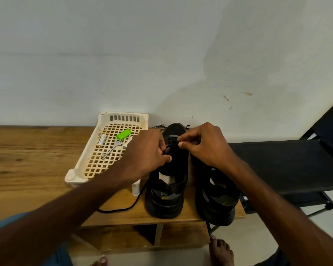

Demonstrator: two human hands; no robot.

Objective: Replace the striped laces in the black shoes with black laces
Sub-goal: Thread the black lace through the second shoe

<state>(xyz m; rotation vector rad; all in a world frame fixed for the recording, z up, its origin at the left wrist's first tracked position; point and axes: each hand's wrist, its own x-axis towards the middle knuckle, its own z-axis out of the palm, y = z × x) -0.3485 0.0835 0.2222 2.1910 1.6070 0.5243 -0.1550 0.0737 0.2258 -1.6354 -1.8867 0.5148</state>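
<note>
Fingers of the left hand [148, 150] and right hand [202, 144] pinch the black lace [123, 208] at the left shoe [167, 189] eyelets. Best keep it untwisted, ends even, each crossing snug.

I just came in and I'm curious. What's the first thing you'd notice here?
Two hands, the left hand and right hand, pinching the black lace on one of two black shoes in the middle of the wooden table. A bright green thing lies in the cream basket beside them.
</note>
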